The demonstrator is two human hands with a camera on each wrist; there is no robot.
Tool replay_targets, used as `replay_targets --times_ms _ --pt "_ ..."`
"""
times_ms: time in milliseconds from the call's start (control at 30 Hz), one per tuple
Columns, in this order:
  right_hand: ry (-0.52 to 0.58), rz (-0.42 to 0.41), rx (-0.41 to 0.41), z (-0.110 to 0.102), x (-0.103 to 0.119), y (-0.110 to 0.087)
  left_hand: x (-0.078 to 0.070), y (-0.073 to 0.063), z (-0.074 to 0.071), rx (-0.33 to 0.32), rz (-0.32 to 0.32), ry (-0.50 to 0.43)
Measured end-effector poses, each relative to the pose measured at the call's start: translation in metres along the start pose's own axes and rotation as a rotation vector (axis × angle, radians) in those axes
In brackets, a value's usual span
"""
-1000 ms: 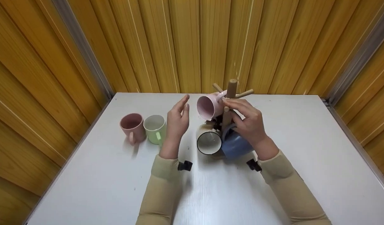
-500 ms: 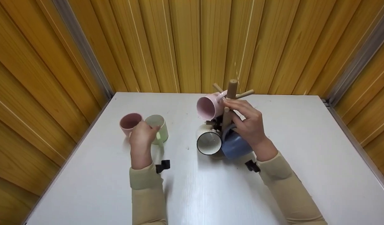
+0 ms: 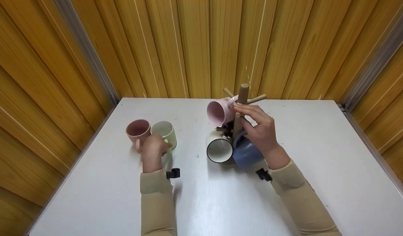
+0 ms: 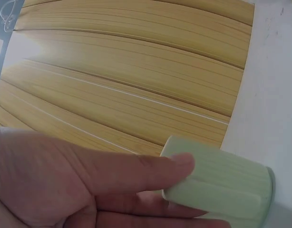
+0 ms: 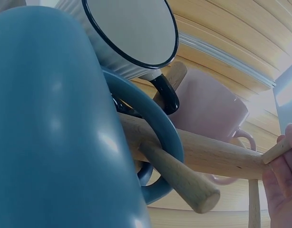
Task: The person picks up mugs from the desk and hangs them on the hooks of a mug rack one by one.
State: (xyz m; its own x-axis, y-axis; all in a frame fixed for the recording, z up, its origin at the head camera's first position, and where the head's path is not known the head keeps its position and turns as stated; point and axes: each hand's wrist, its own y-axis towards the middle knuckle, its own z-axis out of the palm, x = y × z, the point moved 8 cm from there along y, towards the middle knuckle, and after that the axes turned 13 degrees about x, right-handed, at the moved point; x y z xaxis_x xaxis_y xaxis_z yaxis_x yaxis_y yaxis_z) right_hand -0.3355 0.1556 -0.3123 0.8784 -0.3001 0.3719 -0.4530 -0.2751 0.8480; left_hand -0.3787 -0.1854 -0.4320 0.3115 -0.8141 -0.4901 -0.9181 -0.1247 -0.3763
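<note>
My left hand (image 3: 152, 147) pinches the light green mug (image 3: 171, 134) at its handle side. In the left wrist view the thumb (image 4: 179, 164) lies along this upright mug, with fingers beneath the thumb. At the wooden mug tree (image 3: 243, 93), my right hand (image 3: 261, 129) grips an upper peg (image 5: 277, 151), seen between the fingers in the right wrist view. A pale pink mug (image 3: 218, 113) hangs on an upper peg by its handle. Lower hang a white mug (image 3: 220, 150) with a black rim and a blue mug (image 3: 249, 154), its handle looped over a peg.
A darker pink mug (image 3: 137, 127) stands close to the left of the green one, handle toward me. Everything is on a white table (image 3: 201, 203). Wood-panelled walls (image 3: 195, 49) enclose it at the back and sides.
My left hand has moved left, away from beside the mug tree, and down onto the green mug, taking hold of it. My right hand stays at the mug tree.
</note>
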Motion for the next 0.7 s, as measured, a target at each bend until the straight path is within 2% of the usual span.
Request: replay_targets --times_ms 100,233,400,533,700 --pt "-0.004 0.003 0.0 0.0 0.0 0.001 0.0 -0.001 -0.003 -0.015 0.017 0.016" --pt "0.004 0.006 0.007 0.0 0.001 0.0 0.0 -0.004 -0.009 -0.048 0.001 0.027" --pt "-0.001 0.011 0.0 -0.001 0.001 0.0 -0.003 -0.005 -0.017 -0.119 -0.017 -0.045" --pt "-0.005 0.013 -0.001 -0.001 0.0 0.0 -0.008 -0.003 -0.022 -0.211 0.026 -0.113" --pt "0.007 0.01 0.006 0.0 0.0 0.0 -0.012 -0.005 -0.029 -0.274 0.076 -0.181"
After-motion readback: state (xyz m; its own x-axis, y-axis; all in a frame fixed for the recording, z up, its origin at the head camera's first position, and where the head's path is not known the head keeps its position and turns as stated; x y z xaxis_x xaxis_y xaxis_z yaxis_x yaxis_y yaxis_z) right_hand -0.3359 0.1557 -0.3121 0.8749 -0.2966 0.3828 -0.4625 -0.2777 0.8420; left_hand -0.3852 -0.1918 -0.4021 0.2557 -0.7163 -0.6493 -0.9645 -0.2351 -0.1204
